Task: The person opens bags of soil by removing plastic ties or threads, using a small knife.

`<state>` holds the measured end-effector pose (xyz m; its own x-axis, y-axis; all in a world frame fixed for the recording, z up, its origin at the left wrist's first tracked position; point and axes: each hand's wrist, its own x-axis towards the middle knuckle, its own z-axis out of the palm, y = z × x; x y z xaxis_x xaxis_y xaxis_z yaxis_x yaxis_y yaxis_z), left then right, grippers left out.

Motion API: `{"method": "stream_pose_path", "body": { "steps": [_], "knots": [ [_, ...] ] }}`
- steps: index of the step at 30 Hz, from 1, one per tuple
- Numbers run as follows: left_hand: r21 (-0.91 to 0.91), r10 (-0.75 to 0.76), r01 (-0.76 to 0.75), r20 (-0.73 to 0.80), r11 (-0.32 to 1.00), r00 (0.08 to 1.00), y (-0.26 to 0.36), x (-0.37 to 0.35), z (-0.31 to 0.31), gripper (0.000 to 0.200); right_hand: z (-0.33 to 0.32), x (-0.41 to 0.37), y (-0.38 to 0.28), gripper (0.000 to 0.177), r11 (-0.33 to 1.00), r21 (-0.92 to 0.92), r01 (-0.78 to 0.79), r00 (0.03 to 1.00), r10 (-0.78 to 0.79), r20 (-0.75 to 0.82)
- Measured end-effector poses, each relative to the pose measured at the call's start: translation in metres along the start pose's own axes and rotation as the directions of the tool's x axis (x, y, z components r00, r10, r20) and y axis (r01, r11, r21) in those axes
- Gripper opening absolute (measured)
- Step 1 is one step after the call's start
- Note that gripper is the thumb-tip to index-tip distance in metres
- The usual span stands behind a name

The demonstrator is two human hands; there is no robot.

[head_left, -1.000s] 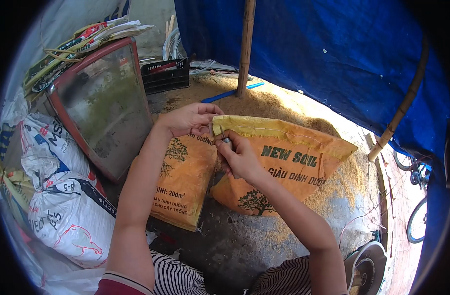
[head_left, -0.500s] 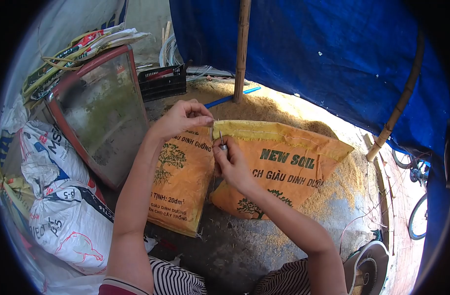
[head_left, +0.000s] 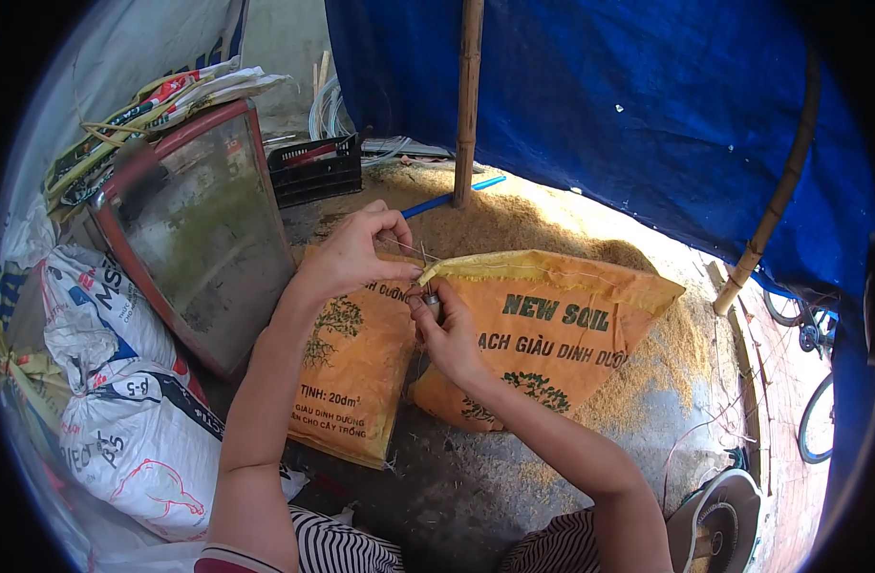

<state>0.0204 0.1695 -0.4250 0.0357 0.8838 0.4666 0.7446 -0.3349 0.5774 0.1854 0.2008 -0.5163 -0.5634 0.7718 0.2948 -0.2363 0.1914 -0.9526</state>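
An orange NEW SOIL bag (head_left: 552,329) lies in front of me, its yellow top edge (head_left: 523,263) stitched with pale thread. At the left corner of that edge, my right hand (head_left: 444,329) is closed round a slim metal awl (head_left: 431,294). Its thin tip appears to stick up past the corner. My left hand (head_left: 361,250) is curled just left of there, thumb against the bag's corner. A fine thread (head_left: 399,244) runs from its bent fingers to the corner. A second orange bag (head_left: 347,382) lies flat beneath my left forearm.
White printed sacks (head_left: 137,430) and a red-framed glass panel (head_left: 194,229) stand at left. Behind are a black crate (head_left: 315,170), a bamboo pole (head_left: 468,105), a blue tarp (head_left: 629,105) and spread grain-like husks (head_left: 543,224). A round grey container (head_left: 714,525) sits at lower right.
My left hand has shifted slightly down and the thread now stretches from its fingers. The awl has moved up against the bag's corner, which is now bent between my hands.
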Motion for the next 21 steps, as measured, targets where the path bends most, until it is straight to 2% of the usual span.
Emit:
{"method": "stream_pose_path", "body": {
  "steps": [3, 7, 9, 13, 15, 18, 21],
  "knots": [
    [0.036, -0.021, 0.022, -0.027, 0.999, 0.999, 0.004, 0.000, 0.000, 0.028, -0.001, 0.004, 0.008, 0.007, 0.992, -0.089, 0.091, 0.996, -0.092, -0.008],
    [0.020, -0.034, 0.035, -0.056, 0.999, 0.998, 0.001, 0.000, -0.001, 0.027, -0.005, 0.004, 0.002, 0.010, 0.999, -0.042, 0.030, 0.999, -0.029, 0.024],
    [0.021, -0.076, 0.078, -0.076, 0.997, 0.994, -0.001, 0.000, -0.001, 0.025, -0.009, 0.002, -0.004, 0.013, 0.961, 0.227, -0.158, 0.984, 0.133, 0.120],
    [-0.010, -0.101, 0.101, -0.078, 0.995, 0.992, -0.002, 0.000, -0.002, 0.024, -0.007, 0.001, -0.002, 0.014, 0.973, 0.188, -0.134, 0.989, 0.118, 0.092],
    [0.001, -0.044, 0.044, -0.065, 0.999, 0.997, -0.005, 0.000, -0.003, 0.024, -0.004, -0.001, -0.003, 0.012, 0.996, 0.071, -0.047, 0.998, 0.044, 0.054],
    [0.002, -0.004, 0.004, -0.065, 1.000, 0.998, -0.004, -0.001, -0.002, 0.024, -0.004, -0.001, 0.000, 0.010, 0.999, 0.040, -0.030, 0.999, 0.029, 0.031],
    [0.022, -0.026, 0.028, -0.060, 0.999, 0.998, 0.000, -0.001, -0.003, 0.025, -0.005, 0.000, 0.000, 0.010, 1.000, 0.010, -0.026, 0.999, 0.026, 0.034]
  ]
}}
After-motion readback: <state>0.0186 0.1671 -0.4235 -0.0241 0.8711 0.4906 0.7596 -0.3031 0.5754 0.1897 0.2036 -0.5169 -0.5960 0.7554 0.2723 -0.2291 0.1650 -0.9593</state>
